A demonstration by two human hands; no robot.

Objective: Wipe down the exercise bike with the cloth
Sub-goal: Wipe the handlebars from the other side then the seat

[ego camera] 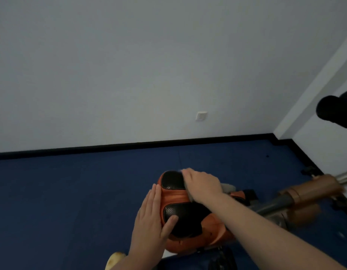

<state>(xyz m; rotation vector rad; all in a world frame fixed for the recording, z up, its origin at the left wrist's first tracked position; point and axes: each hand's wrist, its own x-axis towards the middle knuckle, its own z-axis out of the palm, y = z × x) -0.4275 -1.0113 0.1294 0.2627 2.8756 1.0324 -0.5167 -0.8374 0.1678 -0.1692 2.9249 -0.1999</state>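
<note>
The exercise bike's orange and black saddle point(174, 193) sits low in the middle of the head view. My left hand point(151, 217) lies flat against the saddle's left side with straight fingers, its thumb on the black pad. My right hand point(201, 184) presses a grey cloth point(226, 187) onto the far right part of the saddle; most of the cloth is hidden under the hand. The bike's frame point(275, 205) runs off to the right, and a black handlebar grip point(332, 111) shows at the right edge.
Dark blue floor point(71, 201) surrounds the bike. A white wall point(129, 75) with a socket point(201, 116) and black skirting stands behind. A wall corner is at the right. A yellowish object point(115, 260) shows at the bottom edge.
</note>
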